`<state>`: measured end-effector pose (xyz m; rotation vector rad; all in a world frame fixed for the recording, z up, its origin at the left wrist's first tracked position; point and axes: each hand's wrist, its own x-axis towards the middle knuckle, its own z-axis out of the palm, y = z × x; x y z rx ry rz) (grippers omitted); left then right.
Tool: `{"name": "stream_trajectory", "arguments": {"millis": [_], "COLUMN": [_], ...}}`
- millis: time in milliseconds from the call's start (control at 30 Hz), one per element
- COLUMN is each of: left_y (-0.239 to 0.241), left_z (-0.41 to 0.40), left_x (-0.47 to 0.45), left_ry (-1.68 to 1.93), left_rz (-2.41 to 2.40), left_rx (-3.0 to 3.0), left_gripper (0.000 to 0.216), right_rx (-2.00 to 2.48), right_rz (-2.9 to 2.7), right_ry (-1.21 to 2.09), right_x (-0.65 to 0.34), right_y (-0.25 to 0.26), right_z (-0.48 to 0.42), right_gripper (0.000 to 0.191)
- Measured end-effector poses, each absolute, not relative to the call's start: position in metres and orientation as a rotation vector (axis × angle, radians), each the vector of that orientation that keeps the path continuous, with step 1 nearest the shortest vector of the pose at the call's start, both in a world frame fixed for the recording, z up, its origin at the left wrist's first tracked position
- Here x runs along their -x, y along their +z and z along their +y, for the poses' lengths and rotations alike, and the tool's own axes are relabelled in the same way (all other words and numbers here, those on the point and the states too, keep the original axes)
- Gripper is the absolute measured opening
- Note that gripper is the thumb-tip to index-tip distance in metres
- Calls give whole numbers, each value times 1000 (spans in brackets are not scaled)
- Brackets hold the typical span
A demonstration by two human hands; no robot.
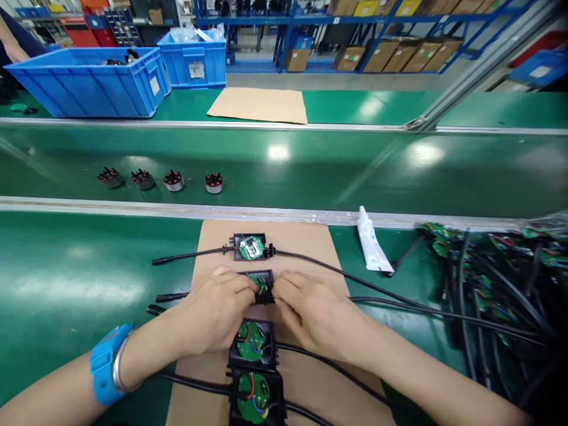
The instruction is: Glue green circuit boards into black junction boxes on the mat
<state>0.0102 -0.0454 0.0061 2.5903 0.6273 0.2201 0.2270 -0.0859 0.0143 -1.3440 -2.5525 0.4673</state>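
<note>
A column of black plastic housings lies on a cardboard sheet (306,242), each with a round green circuit board and cables. At the second housing from the top (268,277), the fingers of my left hand (222,305) are closed at its green circuit board (262,287). From the other side, my right hand (310,307) is pinched at the housing's right end, where a black cable (368,300) comes out; its fingertips are partly hidden. The top housing (238,239) lies untouched beyond my hands. Nearer me are a third housing (270,355) and a fourth housing (278,408).
A heap of cabled circuit boards (501,284) lies at the right, beside a white tube (371,242). Several motor stators (174,181) stand on the green strip beyond a metal rail (284,213). Blue bins (97,83) and another cardboard sheet (261,105) are farther back.
</note>
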Motion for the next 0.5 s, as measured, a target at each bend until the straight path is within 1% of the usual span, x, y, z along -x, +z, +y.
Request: {"name": "stream_trajectory", "arguments": {"millis": [100,167,233,300,400,500], "left_y": [8,9,10,9,7,4], "left_z": [-45,-45,-46,-46,-47,-48], "left_x": [-10,-11,-12,-13,-14,-14], "left_ry": [229,247,220,163,128,144], "left_rz": [639,641,652,672,677,662], "left_rx": [-2618,-2636,-2649,-2653,-2651,-2655], "left_gripper": [24,22,22,26,39,47], "right_rx": [1225,1225,1260,1260,1190,1141], "right_rz": [-2576,-2526,-2479,-2470,-2478,-2461], "right_ry": [84,-72,-117,-89,-47,-92], "right_x": [-232,-235,-238,-239,-240,-239], "right_y": [-1,-10,-18,-22,-23,-23], "right_z": [-84,-84,-86,-88,-89,-89], "right_gripper": [25,27,29,30,30,29]}}
